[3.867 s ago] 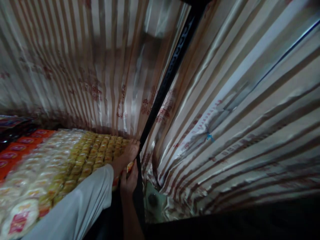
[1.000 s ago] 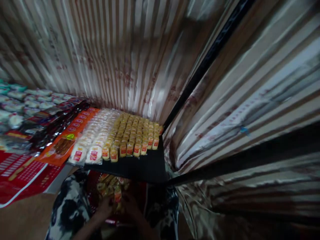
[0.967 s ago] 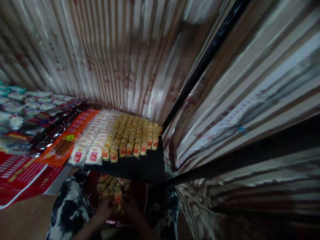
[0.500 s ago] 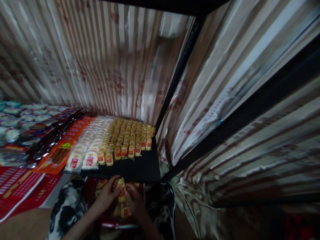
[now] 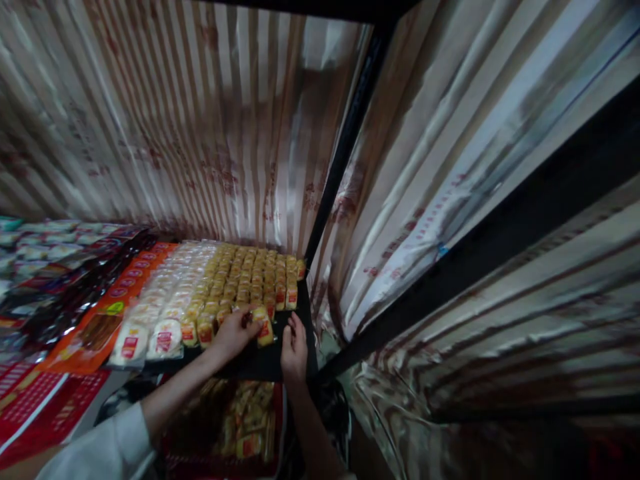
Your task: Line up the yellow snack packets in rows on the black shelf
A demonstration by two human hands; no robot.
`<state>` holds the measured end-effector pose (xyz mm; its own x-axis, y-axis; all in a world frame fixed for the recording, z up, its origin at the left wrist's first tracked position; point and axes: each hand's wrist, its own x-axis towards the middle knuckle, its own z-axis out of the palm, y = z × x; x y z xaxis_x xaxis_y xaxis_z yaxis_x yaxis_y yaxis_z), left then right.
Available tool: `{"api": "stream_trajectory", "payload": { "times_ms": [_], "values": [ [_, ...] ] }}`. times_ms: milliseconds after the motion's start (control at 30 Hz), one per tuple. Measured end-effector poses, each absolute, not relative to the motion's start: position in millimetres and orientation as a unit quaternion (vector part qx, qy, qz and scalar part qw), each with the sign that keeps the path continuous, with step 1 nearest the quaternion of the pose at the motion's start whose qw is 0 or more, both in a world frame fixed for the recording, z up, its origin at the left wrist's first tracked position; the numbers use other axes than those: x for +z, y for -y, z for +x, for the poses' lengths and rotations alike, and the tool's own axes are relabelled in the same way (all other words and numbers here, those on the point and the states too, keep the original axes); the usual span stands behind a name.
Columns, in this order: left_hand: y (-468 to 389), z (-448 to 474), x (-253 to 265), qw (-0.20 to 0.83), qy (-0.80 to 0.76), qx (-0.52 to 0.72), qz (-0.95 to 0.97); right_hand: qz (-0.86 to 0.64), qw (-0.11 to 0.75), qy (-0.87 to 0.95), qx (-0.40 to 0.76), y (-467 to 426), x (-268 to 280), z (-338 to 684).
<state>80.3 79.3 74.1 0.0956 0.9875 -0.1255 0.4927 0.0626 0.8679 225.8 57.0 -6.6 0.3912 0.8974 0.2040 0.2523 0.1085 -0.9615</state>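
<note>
My left hand (image 5: 234, 335) grips a small yellow snack packet with a red label (image 5: 263, 326) at the front of the rows of like packets (image 5: 250, 279) on a dark shelf (image 5: 260, 362). My right hand (image 5: 294, 347) rests just right of it on the shelf's front edge, fingers apart, with nothing in it. Below the shelf, a red box (image 5: 235, 420) holds more of the same packets.
Round white-wrapped packets (image 5: 159, 313) lie left of the yellow rows, then orange packs (image 5: 107, 313) and dark packs (image 5: 60, 293). A black upright post (image 5: 340, 157) stands at the shelf's right corner. Striped shiny curtain (image 5: 200, 127) hangs behind and to the right.
Both hands rose from the red box below to the shelf. My left hand carried one yellow packet up to the front row. The camera tilted a little.
</note>
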Motion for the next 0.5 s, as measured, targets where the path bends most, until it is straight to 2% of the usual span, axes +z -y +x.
{"api": "stream_trajectory", "payload": {
  "times_ms": [167, 500],
  "values": [
    [-126, 106, 94, 0.36, -0.605, 0.323, 0.632, -0.672, 0.498, 0.533, 0.132, -104, -22, 236],
    [-201, 182, 110, 0.286, -0.579, 0.294, 0.705, -0.668, 0.482, 0.563, 0.068, -114, -41, 230]
  ]
}}
